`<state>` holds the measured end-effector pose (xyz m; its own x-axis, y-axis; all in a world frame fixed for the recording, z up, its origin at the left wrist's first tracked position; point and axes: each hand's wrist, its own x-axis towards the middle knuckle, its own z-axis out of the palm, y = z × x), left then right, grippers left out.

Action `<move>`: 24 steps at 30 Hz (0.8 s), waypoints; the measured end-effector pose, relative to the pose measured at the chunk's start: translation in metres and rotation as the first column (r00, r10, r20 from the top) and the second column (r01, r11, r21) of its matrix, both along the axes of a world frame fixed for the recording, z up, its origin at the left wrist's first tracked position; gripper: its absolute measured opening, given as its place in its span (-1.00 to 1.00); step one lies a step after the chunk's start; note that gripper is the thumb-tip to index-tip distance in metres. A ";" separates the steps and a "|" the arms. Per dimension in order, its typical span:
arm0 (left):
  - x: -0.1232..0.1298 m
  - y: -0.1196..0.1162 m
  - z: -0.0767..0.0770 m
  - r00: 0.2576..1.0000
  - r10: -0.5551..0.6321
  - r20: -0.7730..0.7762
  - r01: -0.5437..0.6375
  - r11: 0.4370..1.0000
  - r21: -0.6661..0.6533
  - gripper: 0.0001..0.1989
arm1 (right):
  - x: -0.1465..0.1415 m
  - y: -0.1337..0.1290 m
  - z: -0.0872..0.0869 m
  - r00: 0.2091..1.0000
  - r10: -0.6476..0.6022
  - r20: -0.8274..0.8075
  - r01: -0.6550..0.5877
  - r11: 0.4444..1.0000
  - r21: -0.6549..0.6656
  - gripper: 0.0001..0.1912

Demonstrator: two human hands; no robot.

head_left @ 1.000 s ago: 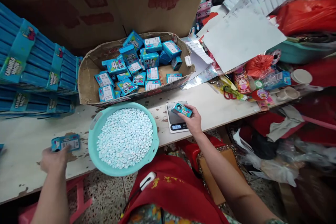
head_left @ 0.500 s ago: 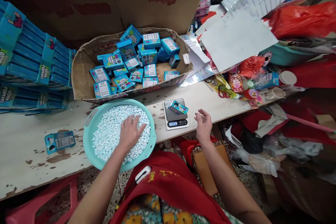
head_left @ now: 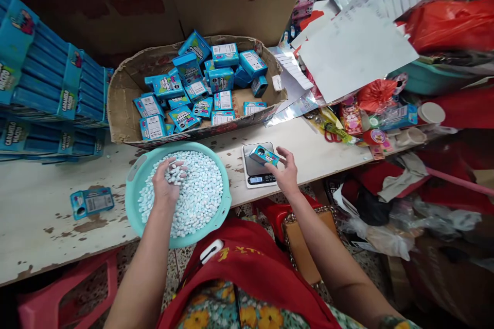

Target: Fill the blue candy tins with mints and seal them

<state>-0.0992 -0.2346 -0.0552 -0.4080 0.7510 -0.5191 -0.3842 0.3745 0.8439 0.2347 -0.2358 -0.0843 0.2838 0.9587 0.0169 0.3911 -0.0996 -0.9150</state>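
My left hand (head_left: 164,189) is cupped around a handful of small white candies (head_left: 176,172), palm turned up, over the turquoise basin (head_left: 131,216). Pale white and bluish loose candies (head_left: 200,190) fill that basin. On the digital kitchen scale (head_left: 250,167), a blue candy box (head_left: 264,156) lies tilted, a dark round opening at its left end. My right hand (head_left: 287,177) has its thumb and fingers around the box's right end. The scale's display is lit. Another blue candy box (head_left: 91,202) lies on the table at the left, its opening facing me.
Behind the basin stands a cut-down carton (head_left: 119,108) with several blue candy boxes in it. Stacked blue display packs (head_left: 42,77) rise at the left. Papers (head_left: 355,51), scissors (head_left: 332,136) and wrapped sweets crowd the right. A red stool (head_left: 65,288) is below the table's edge.
My left hand has scooped up candies and turned palm up, shifting left. My right hand has moved left from beside the scale and closed on the end of the candy box.
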 end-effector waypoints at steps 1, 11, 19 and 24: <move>-0.001 0.002 0.000 0.996 0.045 0.083 -0.044 0.999 -0.011 -0.70 | -0.005 0.003 0.000 0.999 0.013 0.034 -0.013 1.000 -0.014 -0.37; 0.030 0.007 0.068 0.940 0.045 0.337 -0.087 0.990 0.110 -0.55 | -0.090 -0.002 0.068 0.892 0.414 0.179 -0.434 0.896 0.091 -0.65; 0.062 0.008 0.084 0.987 0.161 -0.014 -0.146 0.924 0.353 -0.63 | -0.148 -0.007 0.074 0.785 0.541 0.302 -0.584 0.809 0.068 -0.66; 0.057 0.009 0.082 0.985 0.168 -0.042 -0.145 0.930 0.337 -0.56 | -0.153 -0.007 0.075 0.762 0.570 0.306 -0.610 0.791 0.048 -0.66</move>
<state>-0.0424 -0.2254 0.0273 -0.5603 0.7990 -0.2184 -0.3517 0.0092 0.9361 0.0812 -0.2430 -0.0097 -0.3724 0.9161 0.1485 0.5552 0.3482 -0.7553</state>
